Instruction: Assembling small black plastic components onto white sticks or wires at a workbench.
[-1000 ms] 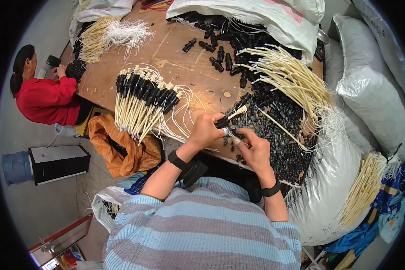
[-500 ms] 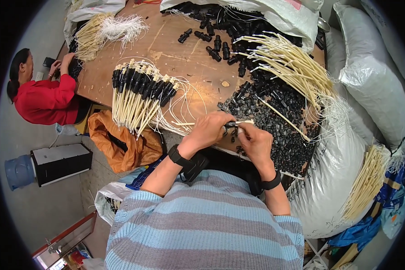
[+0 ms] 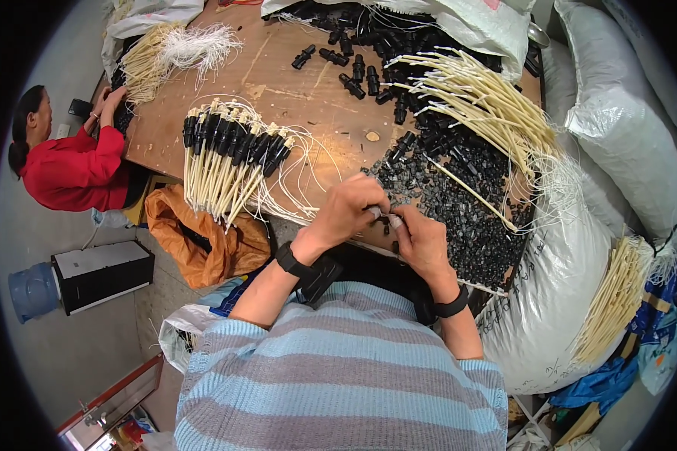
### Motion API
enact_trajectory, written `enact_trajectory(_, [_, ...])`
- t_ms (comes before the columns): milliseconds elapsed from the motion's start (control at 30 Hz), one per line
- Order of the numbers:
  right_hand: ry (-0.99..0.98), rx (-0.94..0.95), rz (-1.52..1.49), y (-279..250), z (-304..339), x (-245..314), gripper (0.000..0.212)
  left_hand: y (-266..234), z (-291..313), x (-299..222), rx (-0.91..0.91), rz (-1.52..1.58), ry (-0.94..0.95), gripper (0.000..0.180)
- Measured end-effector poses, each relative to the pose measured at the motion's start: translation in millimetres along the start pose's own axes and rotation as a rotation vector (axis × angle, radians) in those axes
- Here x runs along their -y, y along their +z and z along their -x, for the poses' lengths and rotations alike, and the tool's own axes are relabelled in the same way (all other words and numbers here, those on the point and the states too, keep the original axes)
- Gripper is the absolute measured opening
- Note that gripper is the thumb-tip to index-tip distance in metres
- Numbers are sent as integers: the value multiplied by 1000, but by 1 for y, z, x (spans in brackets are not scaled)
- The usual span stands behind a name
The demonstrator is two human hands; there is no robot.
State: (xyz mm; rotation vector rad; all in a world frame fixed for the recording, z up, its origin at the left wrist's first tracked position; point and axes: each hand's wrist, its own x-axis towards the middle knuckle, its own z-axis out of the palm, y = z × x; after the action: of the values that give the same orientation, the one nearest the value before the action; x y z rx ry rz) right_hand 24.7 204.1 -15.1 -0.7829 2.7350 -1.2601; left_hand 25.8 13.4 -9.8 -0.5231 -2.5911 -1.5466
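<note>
My left hand [image 3: 347, 212] and my right hand [image 3: 424, 242] meet at the table's near edge, thumbs and fingertips pinched close together. Whatever lies between them is mostly covered; only something small and dark shows, too little to name. Left of them lies a bundle of cream tubes [image 3: 217, 179] with black connectors [image 3: 237, 140] at their far ends and thin white cords trailing toward my left wrist. Just beyond my right hand spreads a heap of small black plastic pieces [image 3: 470, 233], with one loose cream tube [image 3: 470, 194] lying across it.
Several larger black connectors [image 3: 357, 75] are scattered at the back, beside a big bundle of cream tubes [image 3: 478, 105]. White sacks [image 3: 557, 301] bulge along the right. An orange bag [image 3: 203, 248] sits below the table's left edge. A person in red [image 3: 79, 169] works at far left.
The black connector and pale tube end visible between my fingers earlier no longer show. My fingertips have come closer together, and the view has shifted slightly.
</note>
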Motion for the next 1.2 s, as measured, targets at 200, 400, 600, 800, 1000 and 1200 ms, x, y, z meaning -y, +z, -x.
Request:
enact_trajectory(200, [-26, 30, -243, 8, 7, -1, 17, 4, 10, -5, -77, -16, 157, 20])
enact_trajectory(400, [105, 150, -298, 8, 5, -6, 19, -1, 3, 6, -38, 114, 135, 20])
enact_trajectory(600, [288, -102, -406, 5, 9, -11, 16, -41, 17, 54, -198, -480, -233, 20])
enact_trajectory(800, [509, -44, -513, 6, 6, -19, 9, -36, 12, 52, -160, -458, -208, 18])
enact_trajectory(1000, [526, -5, -565, 6, 9, -22, 8, -19, -22, 62, 0, -402, 35, 26])
enact_trajectory(1200, [600, -25, -647, 5, 8, -23, 8, -24, -17, 50, -123, -319, -73, 27])
